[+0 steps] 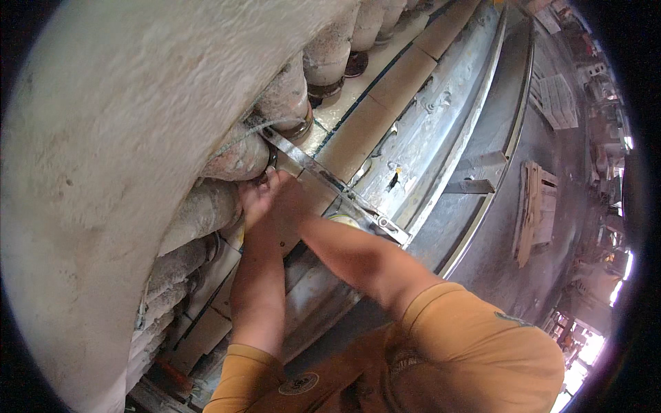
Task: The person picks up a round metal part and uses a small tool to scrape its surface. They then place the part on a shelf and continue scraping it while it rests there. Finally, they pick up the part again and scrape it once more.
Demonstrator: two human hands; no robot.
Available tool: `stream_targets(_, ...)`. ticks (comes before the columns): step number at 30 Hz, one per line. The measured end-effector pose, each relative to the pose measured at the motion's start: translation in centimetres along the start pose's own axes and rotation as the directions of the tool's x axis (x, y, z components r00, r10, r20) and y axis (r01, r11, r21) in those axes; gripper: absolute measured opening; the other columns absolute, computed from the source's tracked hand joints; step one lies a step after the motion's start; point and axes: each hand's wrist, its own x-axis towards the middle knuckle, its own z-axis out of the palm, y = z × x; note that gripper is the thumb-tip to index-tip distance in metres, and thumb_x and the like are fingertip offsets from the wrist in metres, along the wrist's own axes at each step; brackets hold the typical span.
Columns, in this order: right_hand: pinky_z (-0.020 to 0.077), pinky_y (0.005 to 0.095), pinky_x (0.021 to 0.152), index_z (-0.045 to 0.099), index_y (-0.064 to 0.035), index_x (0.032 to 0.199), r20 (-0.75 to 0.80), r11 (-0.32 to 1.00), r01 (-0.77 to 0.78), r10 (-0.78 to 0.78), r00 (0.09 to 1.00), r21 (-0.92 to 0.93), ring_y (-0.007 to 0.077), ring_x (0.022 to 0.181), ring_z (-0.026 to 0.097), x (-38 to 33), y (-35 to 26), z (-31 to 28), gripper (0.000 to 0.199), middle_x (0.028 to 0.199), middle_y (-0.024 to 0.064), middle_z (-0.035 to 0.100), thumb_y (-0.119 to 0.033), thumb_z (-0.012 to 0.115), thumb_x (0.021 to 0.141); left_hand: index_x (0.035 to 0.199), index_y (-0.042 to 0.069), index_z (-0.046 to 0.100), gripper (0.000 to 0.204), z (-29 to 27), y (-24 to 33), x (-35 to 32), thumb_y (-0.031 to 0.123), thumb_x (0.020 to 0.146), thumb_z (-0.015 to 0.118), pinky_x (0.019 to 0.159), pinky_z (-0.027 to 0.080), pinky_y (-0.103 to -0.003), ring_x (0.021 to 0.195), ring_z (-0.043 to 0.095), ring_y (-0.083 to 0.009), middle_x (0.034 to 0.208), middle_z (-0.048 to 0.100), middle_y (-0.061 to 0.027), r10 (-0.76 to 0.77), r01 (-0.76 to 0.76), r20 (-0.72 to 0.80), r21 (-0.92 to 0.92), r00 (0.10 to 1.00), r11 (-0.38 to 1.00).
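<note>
My left hand (253, 199) and my right hand (288, 201) are close together at the lower end of a crusted whitish bulbous form (239, 160). The right hand partly covers the left and is blurred, and most fingers are hidden. Some fingertips touch or nearly touch the dark ring at the form's base; whether they hold anything I cannot tell. Just beyond them, a flat metal bar (313, 167) slants across the tiled ledge (354, 134), with a slotted fitting (387, 224) at its near right end. A pale round thing (344, 220) shows partly beside my right forearm.
More crusted forms (327, 58) line the ledge under a large rough white surface (138, 103). A battered metal trough (441, 103) runs along the right, then a rail (513, 131) with brackets. Wooden pallets (537, 210) lie on the grey floor beyond.
</note>
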Motion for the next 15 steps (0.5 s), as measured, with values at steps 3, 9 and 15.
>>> stream_targets(3,0.0465,0.0449,0.070,0.058,0.0015,0.092,0.040,0.913,-0.337,0.337,0.941,0.231,0.0380,0.081,0.059,-1.2,-3.4,0.9,0.033,0.084,0.0200,0.061,-0.029,0.046,0.092,0.102,0.006,0.054,0.034,-4.0,3.4,2.1,0.036,0.087,0.057,0.079,0.046,-0.039,0.090,0.047,-0.0239,0.098,0.051,-0.0062,0.004,-0.066,0.270,0.222,0.963,0.973)
stream_targets(9,0.0471,0.0443,0.075,0.058,-0.0040,0.102,0.006,0.917,0.343,-0.349,0.937,-0.201,0.0361,0.084,0.059,-0.8,0.5,1.3,0.027,0.089,0.0148,0.061,-0.020,0.050,0.082,0.088,0.006,0.053,0.034,-9.4,6.6,5.9,0.040,0.085,0.059,0.083,0.043,-0.031,0.073,0.043,-0.0190,0.080,0.043,-0.0027,-0.311,0.014,0.404,0.591,0.860,0.807)
stream_targets(15,0.0480,0.0429,0.075,0.053,-0.0054,0.108,0.149,0.713,0.576,-0.569,0.809,-0.400,0.0339,0.088,0.059,0.2,4.0,-2.5,0.029,0.099,0.0142,0.057,-0.014,0.050,0.081,0.107,0.007,0.057,0.032,-7.3,7.2,5.7,0.034,0.089,0.054,0.067,0.049,-0.038,0.083,0.056,-0.0289,0.100,0.060,-0.0089,0.056,-0.097,0.186,0.221,0.981,0.970)
